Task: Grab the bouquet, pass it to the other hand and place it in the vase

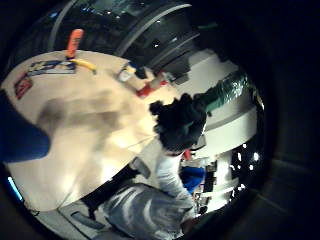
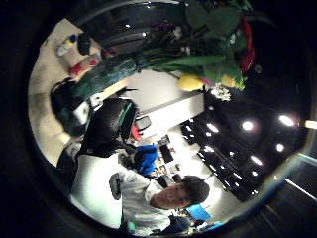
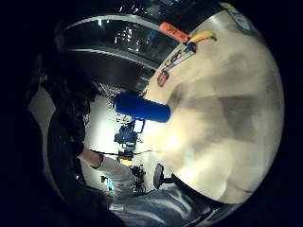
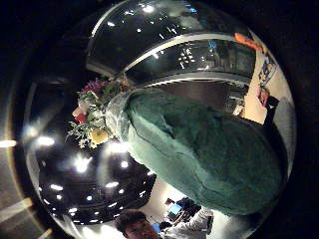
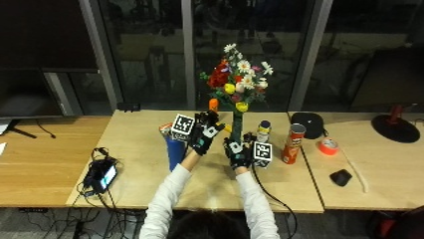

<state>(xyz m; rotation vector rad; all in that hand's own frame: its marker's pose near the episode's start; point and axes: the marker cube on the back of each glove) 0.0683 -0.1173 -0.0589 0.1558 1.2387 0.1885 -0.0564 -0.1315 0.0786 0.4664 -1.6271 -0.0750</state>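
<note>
Bouquet (image 5: 235, 84) up off table (image 5: 139, 144), upright, green-wrapped stem gripped low in right hand (image 5: 240, 152); left hand (image 5: 205, 130) just beside stem, fingers straight, gripping nothing. Blue vase (image 5: 175, 149) standing on table, left of bouquet, just beside left wrist. Pickup done; which side of the handover unclear; placing in vase not yet done

1. The tall blue cylindrical vase (image 5: 175, 152) stood partly hidden behind the left hand (image 5: 203, 133).
2. The green-wrapped flower bouquet (image 5: 236, 84) had its lower stem covered by the right hand (image 5: 239, 152).
</note>
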